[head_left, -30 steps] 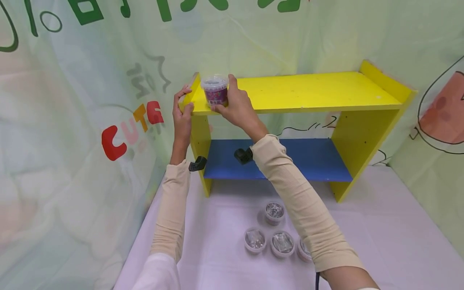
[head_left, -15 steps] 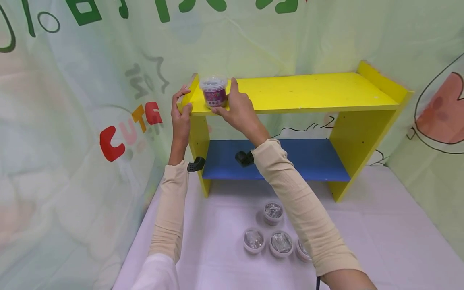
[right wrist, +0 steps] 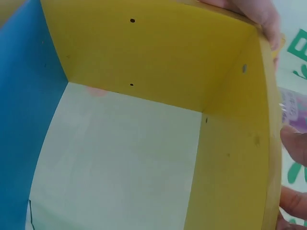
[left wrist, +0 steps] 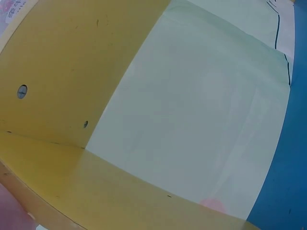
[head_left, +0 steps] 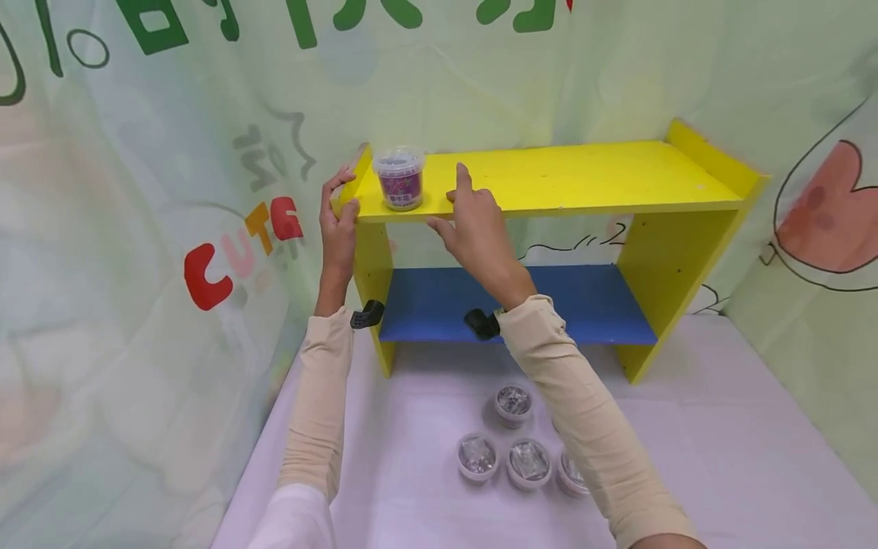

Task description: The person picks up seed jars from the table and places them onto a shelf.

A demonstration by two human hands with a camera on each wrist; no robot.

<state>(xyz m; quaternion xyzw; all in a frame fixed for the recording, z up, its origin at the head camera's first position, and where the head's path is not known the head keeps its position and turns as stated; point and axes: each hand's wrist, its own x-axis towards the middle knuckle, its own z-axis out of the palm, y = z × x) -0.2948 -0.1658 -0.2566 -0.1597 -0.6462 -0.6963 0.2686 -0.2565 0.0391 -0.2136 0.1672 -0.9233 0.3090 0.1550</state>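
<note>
A clear-lidded plastic tub (head_left: 401, 183) with a purple label stands upright at the left end of the yellow top board of a shelf unit (head_left: 583, 174). Just right of the tub is my right hand (head_left: 479, 232), apart from it, index finger pointing up and thumb spread. My left hand (head_left: 339, 221) grips the raised left end of the unit, thumb at the front and fingers over the edge. In the right wrist view, part of the tub (right wrist: 293, 109) shows beyond the board's edge, near the right thumb (right wrist: 296, 143).
Several similar tubs (head_left: 529, 463) with silvery packets under their lids sit on the pale tablecloth (head_left: 411, 427) before the unit. A blue lower shelf (head_left: 439, 305) spans the yellow sides. Printed curtains (head_left: 240, 412) hang at the left and behind.
My right hand has let go of the tub and drawn back to the right and slightly down. The tub stays on the top board; my left hand keeps its grip.
</note>
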